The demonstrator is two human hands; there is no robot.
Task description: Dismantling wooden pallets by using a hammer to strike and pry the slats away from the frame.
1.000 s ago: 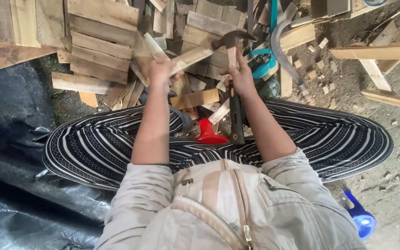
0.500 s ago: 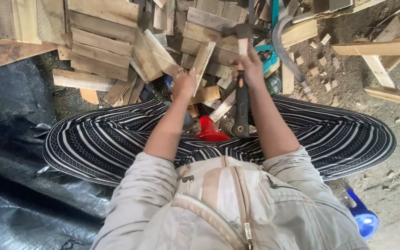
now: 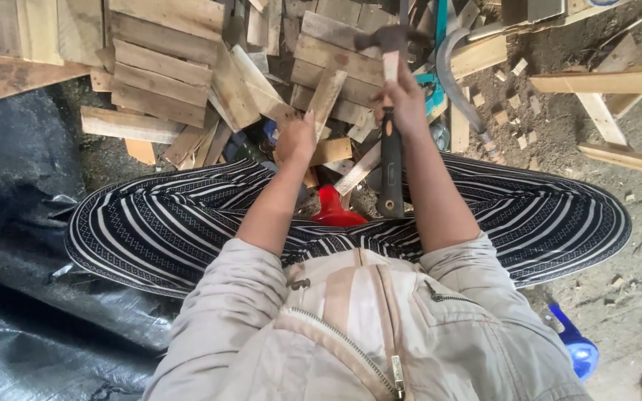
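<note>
Right hand (image 3: 404, 100): closed around the upper part of a hammer (image 3: 390, 111), just below its head; the dark grip hung down toward the lap.
Hammer head: dark metal, raised above the pile of planks (image 3: 165, 67), pointing away from the person.
Left hand (image 3: 296, 139): closed on the lower end of a narrow wood strip (image 3: 326, 100), thumb up; the fingers were hidden behind the strip, so the grip was probably a pinch.
Wood strip: pale, tilted up and to the right, its upper end lying against the planks beside the hammer.
Planks: short, weathered boards heaped in front of the knees, with offcuts scattered around them.
Red object (image 3: 334, 208): lay between the crossed legs, below the hammer's grip; its kind could not be told.
Sickle (image 3: 458, 82): curved blade on the ground to the right of the hammer.
Seat: striped trousers (image 3: 165, 230), legs crossed, beside a black plastic sheet (image 3: 16, 245).
Blue object (image 3: 577, 349): on the dirt at lower right.
</note>
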